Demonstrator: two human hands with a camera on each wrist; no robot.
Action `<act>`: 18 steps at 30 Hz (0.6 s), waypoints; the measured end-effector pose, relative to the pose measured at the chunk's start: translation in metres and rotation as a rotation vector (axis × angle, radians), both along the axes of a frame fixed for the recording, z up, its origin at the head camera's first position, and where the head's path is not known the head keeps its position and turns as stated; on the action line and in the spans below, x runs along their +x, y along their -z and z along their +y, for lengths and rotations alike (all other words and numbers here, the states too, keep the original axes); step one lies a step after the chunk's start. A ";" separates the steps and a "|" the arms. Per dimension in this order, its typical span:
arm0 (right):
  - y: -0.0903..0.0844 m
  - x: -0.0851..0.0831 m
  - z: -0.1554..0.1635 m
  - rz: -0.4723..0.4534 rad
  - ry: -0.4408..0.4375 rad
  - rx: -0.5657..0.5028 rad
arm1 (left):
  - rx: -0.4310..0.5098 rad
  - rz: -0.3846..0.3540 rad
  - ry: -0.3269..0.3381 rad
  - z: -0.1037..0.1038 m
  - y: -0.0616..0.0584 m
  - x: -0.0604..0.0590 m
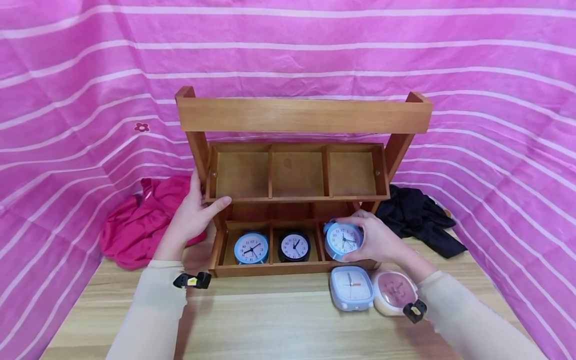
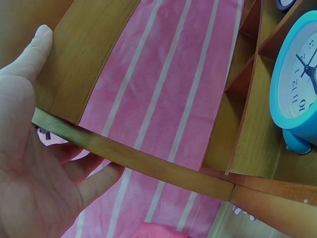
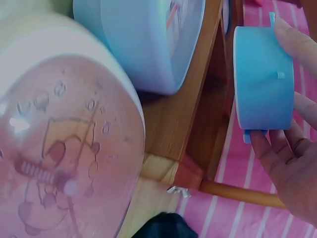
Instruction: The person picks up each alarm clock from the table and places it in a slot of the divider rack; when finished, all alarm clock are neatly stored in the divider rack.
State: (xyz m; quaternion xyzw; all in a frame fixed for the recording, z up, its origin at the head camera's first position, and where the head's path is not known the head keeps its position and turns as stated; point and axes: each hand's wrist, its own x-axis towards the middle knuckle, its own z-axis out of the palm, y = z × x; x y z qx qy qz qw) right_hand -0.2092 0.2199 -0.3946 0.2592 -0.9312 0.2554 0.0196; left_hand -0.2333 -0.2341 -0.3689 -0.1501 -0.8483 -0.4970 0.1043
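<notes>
A two-tier wooden shelf point(image 1: 306, 115) with three compartments per tier stands on the table. My left hand point(image 1: 194, 211) holds its left side, thumb at the upper tray's front and fingers around the side post point(image 2: 148, 165). My right hand point(image 1: 375, 240) grips a blue round alarm clock point(image 1: 344, 239), fingers and thumb on its rim point(image 3: 265, 79), at the lower tier's right compartment. Another blue round alarm clock point(image 1: 251, 248) sits in the lower left compartment. Between them, a black round clock point(image 1: 294, 247) occupies the lower middle compartment.
In front of the shelf's right end stand a light-blue square clock point(image 1: 351, 288) and a cream clock with a pink face point(image 1: 396, 291). A red cloth point(image 1: 139, 225) lies left of the shelf and a black cloth point(image 1: 416, 217) right. Pink striped fabric point(image 1: 288, 60) hangs behind.
</notes>
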 end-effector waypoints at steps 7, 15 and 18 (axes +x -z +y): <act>0.007 -0.013 0.004 0.008 -0.016 0.013 | -0.005 0.004 -0.007 0.000 -0.002 0.000; 0.015 -0.020 0.008 -0.022 -0.034 0.028 | -0.005 0.010 0.000 0.002 -0.001 0.000; 0.017 -0.021 0.008 -0.052 -0.029 0.033 | -0.002 0.009 0.000 0.002 -0.001 0.000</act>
